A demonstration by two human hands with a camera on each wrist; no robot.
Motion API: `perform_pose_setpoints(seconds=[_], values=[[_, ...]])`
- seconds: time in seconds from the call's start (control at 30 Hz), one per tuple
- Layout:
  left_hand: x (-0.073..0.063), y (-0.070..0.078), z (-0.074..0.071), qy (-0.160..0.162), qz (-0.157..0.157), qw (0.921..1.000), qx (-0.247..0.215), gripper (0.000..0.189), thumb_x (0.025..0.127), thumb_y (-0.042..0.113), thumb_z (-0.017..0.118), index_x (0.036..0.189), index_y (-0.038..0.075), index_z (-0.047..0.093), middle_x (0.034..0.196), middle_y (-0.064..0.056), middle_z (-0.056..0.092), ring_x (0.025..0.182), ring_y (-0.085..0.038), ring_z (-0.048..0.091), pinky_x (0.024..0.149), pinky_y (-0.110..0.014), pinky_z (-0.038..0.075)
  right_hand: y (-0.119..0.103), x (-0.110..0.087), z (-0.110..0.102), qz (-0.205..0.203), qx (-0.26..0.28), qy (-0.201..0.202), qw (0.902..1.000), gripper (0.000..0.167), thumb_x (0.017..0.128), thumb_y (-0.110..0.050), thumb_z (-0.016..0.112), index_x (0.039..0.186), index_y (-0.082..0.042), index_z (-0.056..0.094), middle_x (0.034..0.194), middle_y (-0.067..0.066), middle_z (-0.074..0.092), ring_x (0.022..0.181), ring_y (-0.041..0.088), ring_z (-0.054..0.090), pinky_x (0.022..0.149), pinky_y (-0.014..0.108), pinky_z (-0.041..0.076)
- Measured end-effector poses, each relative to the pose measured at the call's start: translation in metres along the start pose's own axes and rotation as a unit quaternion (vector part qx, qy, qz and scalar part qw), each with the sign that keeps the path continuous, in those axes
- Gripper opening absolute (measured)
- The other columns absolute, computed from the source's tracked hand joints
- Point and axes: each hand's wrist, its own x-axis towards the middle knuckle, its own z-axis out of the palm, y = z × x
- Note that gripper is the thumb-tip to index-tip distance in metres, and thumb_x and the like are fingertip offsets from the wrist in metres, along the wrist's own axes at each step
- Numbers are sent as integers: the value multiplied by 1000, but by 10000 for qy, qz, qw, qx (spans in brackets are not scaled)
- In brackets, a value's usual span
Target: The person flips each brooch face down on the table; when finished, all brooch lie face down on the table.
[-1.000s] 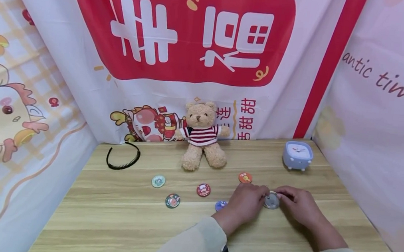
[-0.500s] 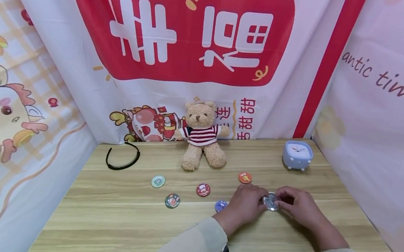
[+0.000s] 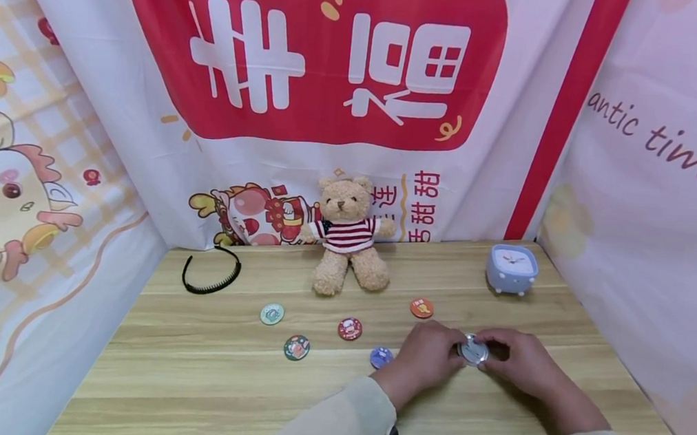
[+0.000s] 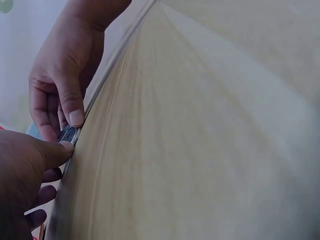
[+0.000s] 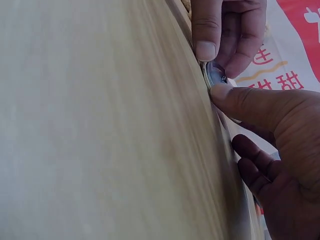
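Between the two hands is a round button badge, its silvery metal back facing up in the head view. My left hand pinches its left edge with thumb and fingers, while my right hand pinches the opposite edge. Seen from the left wrist, both thumbs press the near rim of the badge, and the fingers go behind it. The right wrist view has the badge tilted, with part of its shiny back between the thumbs. Its front is hidden.
Several printed badges lie on the wooden table: orange, red, blue, dark green and light green. Behind them are a teddy bear, a black headband and a blue clock. Printed cloths surround the table.
The badge has shifted slightly right and its tilt has varied between the hands. The right hand's fingers have moved along its edge. The other things stay put.
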Motion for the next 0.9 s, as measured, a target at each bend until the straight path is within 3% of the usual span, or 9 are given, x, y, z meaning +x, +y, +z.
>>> perform_pose_setpoints(seconds=[0.17,0.4,0.9], values=[[1,5,2,-95,-62,9999,74,26,99,42,81,123,32,80,111,22,80,104,-3,68,96,-23,50,6,-1,-2,-9,-87,-31,10000,36,88,-23,93,122,-29,81,127,-5,79,129,28,69,112,56,53],[4,7,6,-5,-156,9999,-28,21,99,42,81,118,34,82,110,23,80,106,-2,68,96,-23,50,8,1,-5,98,91,-208,9997,32,91,-24,91,121,-28,81,130,1,78,131,36,67,113,65,50],[4,9,6,-164,-250,9995,45,23,101,43,77,122,34,82,114,22,80,115,-4,67,100,-27,50,9,0,-7,-216,-209,-244,9992,30,90,-26,91,119,-22,84,133,3,77,130,36,68,110,63,53]])
